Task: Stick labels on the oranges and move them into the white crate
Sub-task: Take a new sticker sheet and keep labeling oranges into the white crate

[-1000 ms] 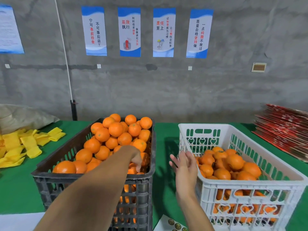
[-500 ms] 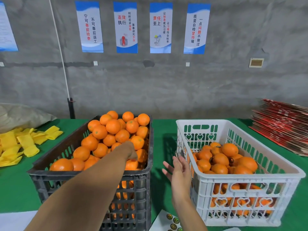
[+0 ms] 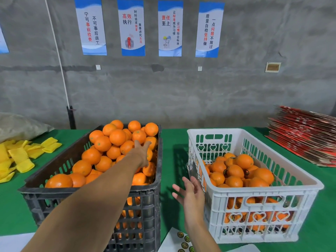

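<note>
A dark crate (image 3: 158, 180) on the left is heaped with unlabelled oranges (image 3: 103, 144). My left hand (image 3: 141, 153) reaches far into it, fingers spread over the oranges at the right side of the pile, holding nothing. The white crate (image 3: 263, 190) on the right holds labelled oranges (image 3: 234, 170). My right hand (image 3: 190, 192) hovers empty between the two crates, fingers relaxed and apart, close to the white crate's near left corner. A sheet of round labels (image 3: 183, 240) lies at the table's front edge below my right wrist.
Green cloth covers the table (image 3: 172, 142). Yellow foam sleeves (image 3: 20, 157) lie at the left beside a grey sack (image 3: 18, 124). A stack of flat red cartons (image 3: 305, 135) sits at the right. A concrete wall with posters stands behind.
My left hand has stretched farther back over the orange pile and its fingers have spread. My right hand stays open between the crates. The view has shifted a little.
</note>
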`<state>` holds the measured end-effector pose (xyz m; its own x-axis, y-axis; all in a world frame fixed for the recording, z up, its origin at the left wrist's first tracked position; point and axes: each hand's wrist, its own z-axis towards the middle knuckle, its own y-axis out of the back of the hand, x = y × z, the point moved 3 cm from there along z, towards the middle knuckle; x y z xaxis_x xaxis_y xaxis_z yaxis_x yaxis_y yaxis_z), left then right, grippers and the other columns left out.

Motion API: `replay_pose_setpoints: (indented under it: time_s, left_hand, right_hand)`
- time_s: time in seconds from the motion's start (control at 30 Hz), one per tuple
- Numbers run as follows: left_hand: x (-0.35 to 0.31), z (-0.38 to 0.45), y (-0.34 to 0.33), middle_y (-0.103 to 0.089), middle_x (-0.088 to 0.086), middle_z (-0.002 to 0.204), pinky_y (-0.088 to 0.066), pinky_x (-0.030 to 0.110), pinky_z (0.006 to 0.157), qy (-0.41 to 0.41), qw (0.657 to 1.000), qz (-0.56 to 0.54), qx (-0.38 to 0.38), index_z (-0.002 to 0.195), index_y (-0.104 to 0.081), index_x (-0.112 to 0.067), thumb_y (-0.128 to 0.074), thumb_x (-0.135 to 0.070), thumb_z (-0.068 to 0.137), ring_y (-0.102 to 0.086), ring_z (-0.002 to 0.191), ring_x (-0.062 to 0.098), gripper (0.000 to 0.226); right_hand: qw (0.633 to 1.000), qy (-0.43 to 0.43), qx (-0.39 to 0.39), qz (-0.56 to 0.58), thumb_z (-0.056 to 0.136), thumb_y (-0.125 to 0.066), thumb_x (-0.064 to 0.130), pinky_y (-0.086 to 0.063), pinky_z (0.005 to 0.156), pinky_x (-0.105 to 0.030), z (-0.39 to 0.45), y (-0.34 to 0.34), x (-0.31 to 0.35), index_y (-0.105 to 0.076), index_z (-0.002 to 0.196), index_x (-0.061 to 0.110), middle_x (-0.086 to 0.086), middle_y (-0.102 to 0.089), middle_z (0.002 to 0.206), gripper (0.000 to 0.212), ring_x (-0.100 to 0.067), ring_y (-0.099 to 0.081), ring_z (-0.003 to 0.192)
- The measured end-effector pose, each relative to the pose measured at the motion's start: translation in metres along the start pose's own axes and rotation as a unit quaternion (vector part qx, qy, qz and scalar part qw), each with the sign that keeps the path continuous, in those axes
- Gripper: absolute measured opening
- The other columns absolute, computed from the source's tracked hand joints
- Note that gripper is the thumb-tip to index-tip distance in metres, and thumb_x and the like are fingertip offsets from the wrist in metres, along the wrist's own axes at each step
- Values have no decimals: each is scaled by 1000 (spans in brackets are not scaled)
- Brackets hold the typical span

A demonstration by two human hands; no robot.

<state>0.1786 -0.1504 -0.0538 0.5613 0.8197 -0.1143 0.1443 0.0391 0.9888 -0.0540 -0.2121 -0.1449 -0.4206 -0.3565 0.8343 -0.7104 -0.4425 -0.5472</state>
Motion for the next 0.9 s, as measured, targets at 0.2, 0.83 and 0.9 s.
replay_pose_setpoints:
  time_s: [0.2,0.83,0.9]
  left_hand:
    - [-5,-14,7,-15,21,156,-50,41,77,22,998,5,-55,149,-22,-22,-81,-13,84,-48,125,44,88]
    - [15,-100,10,-55,11,135,-54,37,81,15,992,-115,49,139,-46,-12,-77,-43,82,-61,106,30,72]
    - [18,-97,5,-42,11,154,-46,40,94,0,990,-122,74,148,-44,-12,-73,-43,86,-49,130,34,76]
  right_hand:
    - [1000,-24,-7,-1,102,-62,17,-65,73,-39,0,8,-9,-50,135,17,4,-62,122,36,-25,-77,94]
    - [712,178,152,-662,99,-46,4,-44,79,-22,-28,72,-31,-61,133,14,-1,-69,104,38,-15,-62,89]
    - [692,194,167,-675,102,-48,16,-46,86,-23,-30,79,-38,-64,129,17,-2,-68,117,31,-17,-64,100]
